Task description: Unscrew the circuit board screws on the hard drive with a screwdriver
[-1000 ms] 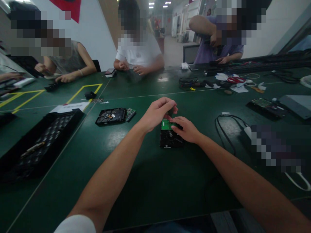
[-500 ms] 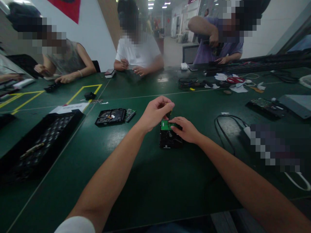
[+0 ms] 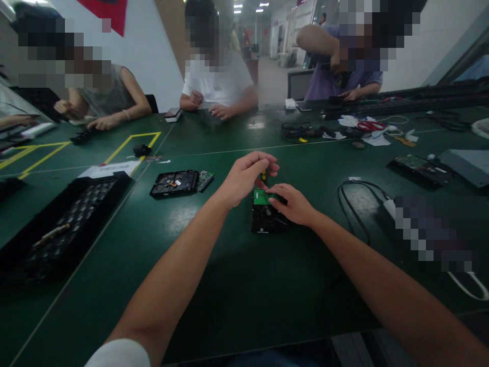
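- Left hand [image 3: 247,177] grasps a yellow-and-black tool [image 3: 264,176] over the green board [image 3: 260,198]
- Right hand [image 3: 292,205] rests on the black drive [image 3: 261,220]; whether it grips, I cannot tell

On the table [image 3: 229,290], clock read from the central hard drive [image 3: 263,221]: left hand [image 3: 246,176] over twelve; right hand [image 3: 292,205] at two, touching. Second hard drive [image 3: 171,184] at ten, circuit board [image 3: 206,180] just beside it, right; tray [image 3: 82,224] at nine, rod [image 3: 51,235] inside, paper [image 3: 110,168] behind. Cable [image 3: 346,207] at three; third hard drive [image 3: 420,171] farther out, toward two, box [image 3: 473,164] on its right; cable bundle [image 3: 300,131] at one; people [image 3: 217,84] beyond the far edge, ten round to one.
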Motion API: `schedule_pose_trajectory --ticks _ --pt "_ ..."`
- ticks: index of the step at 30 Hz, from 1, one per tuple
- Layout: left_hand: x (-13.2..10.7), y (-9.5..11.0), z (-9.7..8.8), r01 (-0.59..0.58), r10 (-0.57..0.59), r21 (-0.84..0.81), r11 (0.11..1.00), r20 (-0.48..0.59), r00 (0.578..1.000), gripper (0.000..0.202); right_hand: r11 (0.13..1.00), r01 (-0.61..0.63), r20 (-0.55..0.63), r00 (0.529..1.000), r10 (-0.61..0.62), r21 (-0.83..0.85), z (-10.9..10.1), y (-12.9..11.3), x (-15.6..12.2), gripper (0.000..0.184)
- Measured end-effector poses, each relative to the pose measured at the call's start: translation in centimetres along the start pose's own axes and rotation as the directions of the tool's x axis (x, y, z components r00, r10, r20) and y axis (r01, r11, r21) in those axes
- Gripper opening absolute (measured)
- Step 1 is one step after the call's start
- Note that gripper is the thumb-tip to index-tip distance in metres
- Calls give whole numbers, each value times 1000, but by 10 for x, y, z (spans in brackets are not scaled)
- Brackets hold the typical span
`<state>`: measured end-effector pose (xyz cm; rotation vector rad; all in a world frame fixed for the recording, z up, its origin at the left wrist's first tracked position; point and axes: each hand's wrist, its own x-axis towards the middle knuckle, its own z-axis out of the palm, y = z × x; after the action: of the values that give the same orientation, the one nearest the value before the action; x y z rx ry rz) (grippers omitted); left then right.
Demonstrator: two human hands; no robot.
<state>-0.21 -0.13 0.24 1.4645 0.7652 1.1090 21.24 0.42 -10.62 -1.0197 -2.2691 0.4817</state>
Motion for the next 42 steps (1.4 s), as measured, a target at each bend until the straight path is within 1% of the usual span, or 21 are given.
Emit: schedule_pose_trajectory --ticks 5,10,14,18,21,24,28,33,40,42 --pt "2 -6 0 -54 54 -9 999 23 998 21 1000 -2 -2 1000 2 -5 0 -1 -1 34" --pt "1 -5 1 2 1 -77 997 29 1000 21 1000 -17 -17 1000 17 -19 2 0 -1 32" --pt "1 -4 2 -25 24 -32 999 -27 999 16 1000 -2 -12 1000 2 -5 3 3 -1 33" --pt "1 -4 3 -24 24 -7 1000 -85 996 21 1000 7 -14 1000 -7 7 2 4 -1 33" --pt "0 -5 3 -40 39 -12 999 -68 997 25 1000 5 -11 1000 -5 12 2 3 0 33" --pt "0 -6 3 -69 69 4 998 -13 998 25 1000 1 -11 1000 -1 7 2 2 0 33" --pt "0 -6 1 -76 74 51 996 40 996 23 1000 6 -9 1000 -6 -6 2 3 0 31" --pt "-1 -4 -1 -74 71 66 995 56 996 24 1000 8 -4 1000 -8 -11 2 3 0 34" --pt "0 -1 -2 -15 16 -23 1000 62 998 24 1000 15 -2 1000 -15 -9 1 1 0 34" --pt "0 -1 -2 -26 27 -25 999 42 999 21 1000 11 2 1000 -11 -8 1 0 0 34"
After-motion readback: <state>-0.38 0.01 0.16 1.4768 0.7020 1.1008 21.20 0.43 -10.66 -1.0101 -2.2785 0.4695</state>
